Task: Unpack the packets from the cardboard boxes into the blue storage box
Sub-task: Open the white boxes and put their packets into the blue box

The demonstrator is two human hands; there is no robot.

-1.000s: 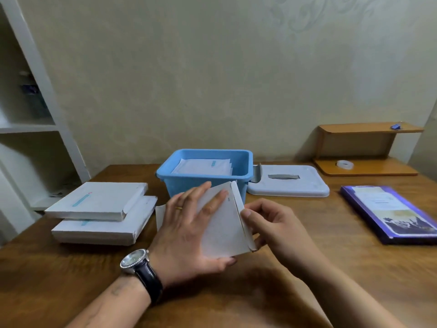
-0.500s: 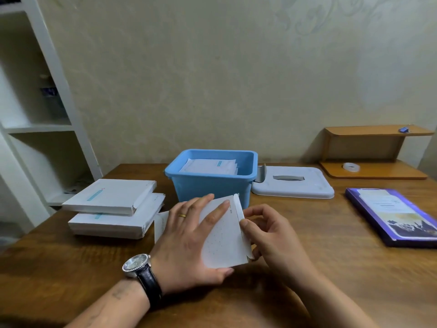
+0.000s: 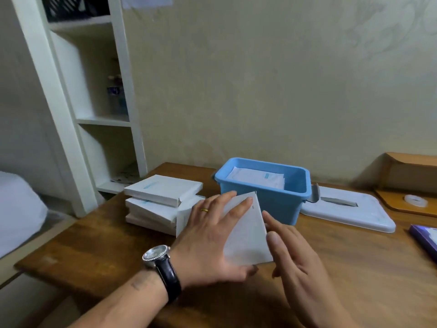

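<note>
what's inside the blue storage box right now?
A flat stack of white packets, the top one with a small blue mark. The blue storage box front wall and the top packet cover the rest, so the count and the box floor can't be seen.

desk [image 3: 354,268]: brown wood | white lid [image 3: 369,216]: lies flat on the desk, right of centre, grey handle [image 3: 338,201] on top | wooden stand [image 3: 411,166]: far right, at the wall, pale tape roll [image 3: 415,200] on its lower board | purple folder [image 3: 425,237]: right edge, cut off | white shelf unit [image 3: 71,114]: left, beside the desk
</note>
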